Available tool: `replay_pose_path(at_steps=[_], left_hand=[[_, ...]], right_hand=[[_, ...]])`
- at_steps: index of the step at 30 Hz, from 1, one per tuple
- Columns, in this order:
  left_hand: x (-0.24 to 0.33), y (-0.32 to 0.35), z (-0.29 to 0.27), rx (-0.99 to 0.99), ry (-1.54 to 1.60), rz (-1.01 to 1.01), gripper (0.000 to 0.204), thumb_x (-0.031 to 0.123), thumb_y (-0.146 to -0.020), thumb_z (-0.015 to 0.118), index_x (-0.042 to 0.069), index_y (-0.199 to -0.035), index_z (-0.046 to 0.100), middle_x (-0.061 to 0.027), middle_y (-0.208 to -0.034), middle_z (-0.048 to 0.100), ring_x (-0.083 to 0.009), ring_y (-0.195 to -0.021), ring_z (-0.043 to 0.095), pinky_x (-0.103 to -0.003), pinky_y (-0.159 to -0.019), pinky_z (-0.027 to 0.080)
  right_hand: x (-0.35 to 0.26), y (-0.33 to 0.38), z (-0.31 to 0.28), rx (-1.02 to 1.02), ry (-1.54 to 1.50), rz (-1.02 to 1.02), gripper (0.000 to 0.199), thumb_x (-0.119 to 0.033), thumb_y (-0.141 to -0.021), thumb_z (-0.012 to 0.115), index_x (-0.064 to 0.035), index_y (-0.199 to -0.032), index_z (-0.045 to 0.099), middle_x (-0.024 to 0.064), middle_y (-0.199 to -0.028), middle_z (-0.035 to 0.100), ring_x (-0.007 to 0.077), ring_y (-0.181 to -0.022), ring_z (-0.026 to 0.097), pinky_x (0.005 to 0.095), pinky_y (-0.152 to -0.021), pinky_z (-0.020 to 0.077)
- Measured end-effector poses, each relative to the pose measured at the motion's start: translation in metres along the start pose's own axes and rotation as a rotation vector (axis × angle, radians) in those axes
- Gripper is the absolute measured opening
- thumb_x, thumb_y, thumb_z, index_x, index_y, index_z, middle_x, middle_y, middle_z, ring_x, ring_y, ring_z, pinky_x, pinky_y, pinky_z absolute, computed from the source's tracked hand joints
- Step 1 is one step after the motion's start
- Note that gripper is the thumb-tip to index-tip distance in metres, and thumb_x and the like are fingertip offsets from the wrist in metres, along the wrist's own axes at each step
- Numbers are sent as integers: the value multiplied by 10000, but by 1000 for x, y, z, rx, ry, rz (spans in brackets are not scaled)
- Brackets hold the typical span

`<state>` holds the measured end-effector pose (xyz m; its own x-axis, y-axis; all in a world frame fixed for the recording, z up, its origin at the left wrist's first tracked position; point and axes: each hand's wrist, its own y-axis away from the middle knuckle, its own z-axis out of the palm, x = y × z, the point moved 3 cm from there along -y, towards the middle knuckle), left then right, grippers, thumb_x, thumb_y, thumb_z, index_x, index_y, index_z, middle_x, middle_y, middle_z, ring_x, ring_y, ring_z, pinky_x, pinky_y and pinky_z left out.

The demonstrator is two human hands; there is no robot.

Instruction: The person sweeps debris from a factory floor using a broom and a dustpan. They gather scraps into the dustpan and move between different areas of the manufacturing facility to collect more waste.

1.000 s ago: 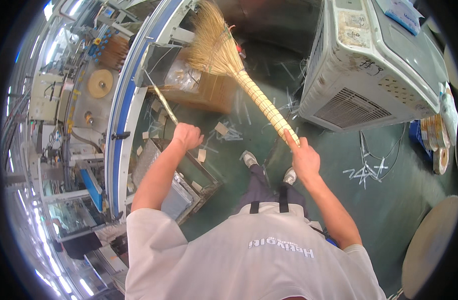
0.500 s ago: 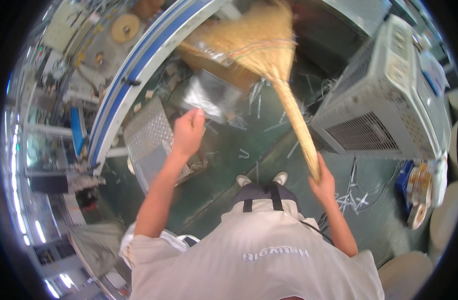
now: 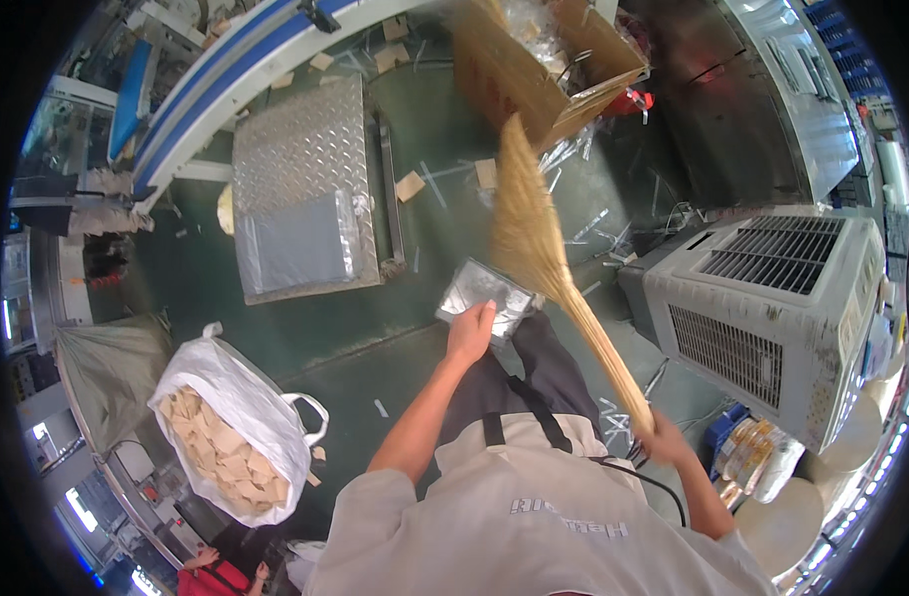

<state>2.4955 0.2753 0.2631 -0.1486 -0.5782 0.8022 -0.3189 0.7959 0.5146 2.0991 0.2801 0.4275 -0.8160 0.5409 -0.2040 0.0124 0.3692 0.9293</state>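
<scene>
My right hand (image 3: 663, 439), blurred by motion, is closed round the end of the handle of a straw broom (image 3: 534, 228). The broom slants up and away, its bristles smeared by movement and close to a cardboard box (image 3: 549, 109). In front of my legs, my left hand (image 3: 468, 333) grips the near edge of a flat, shiny silver packet (image 3: 476, 283), thumb on top; the other fingers are hidden underneath. The bristles overlap the packet's right side in view; whether they touch I cannot tell.
A diamond-plate metal platform (image 3: 300, 129) bears a grey wrapped slab (image 3: 290, 243). At left stands a white sack (image 3: 290, 432) of brown cardboard pieces (image 3: 216, 447). A grey air cooler (image 3: 663, 288) is on the right. Plastic strips and card scraps litter the green floor. A person in red (image 3: 216, 576) is lower left.
My view has swung, bringing the white sack and the box's inside into sight. My left hand has drawn the silver packet nearer my body. The broom has swung lower and turned edge-on.
</scene>
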Motion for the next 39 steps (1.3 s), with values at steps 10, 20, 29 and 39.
replay_pose_path(at_steps=[10, 20, 29, 39], left_hand=[[-55, 14, 11, 142, -25, -151, 265, 242, -905, 479, 16, -834, 597, -218, -677, 565, -403, -660, 581, -425, -570, 442], [-100, 27, 22, 142, -25, -332, 261, 219, -912, 455, 11, -772, 524, -199, -606, 487, -380, -549, 500, -409, -527, 406], [-121, 81, 39, 181, -81, -451, 282, 229, -922, 440, 5, -769, 521, -220, -615, 489, -390, -556, 497, -426, -524, 390], [-183, 199, 36, 386, 216, -511, 358, 251, -973, 378, 16, -728, 494, -26, -564, 424, -115, -531, 412, -298, -496, 363]], right_hand=[[-296, -353, 61, -225, 415, -428, 506, -469, -888, 501, 33, -905, 563, 136, -716, 631, 243, -544, 629, 369, -503, 503], [-186, -409, -93, -41, 608, 24, 628, -558, -912, 386, 33, -805, 569, 114, -505, 529, 241, -464, 576, 388, -450, 444], [-177, -297, -49, 16, 990, -288, 570, -525, -916, 385, 3, -1053, 550, 268, -874, 632, 426, -868, 615, 495, -773, 487], [-133, -404, -4, 85, 1158, -227, 606, -547, -906, 346, -20, -1115, 561, 184, -973, 652, 314, -851, 647, 423, -785, 497]])
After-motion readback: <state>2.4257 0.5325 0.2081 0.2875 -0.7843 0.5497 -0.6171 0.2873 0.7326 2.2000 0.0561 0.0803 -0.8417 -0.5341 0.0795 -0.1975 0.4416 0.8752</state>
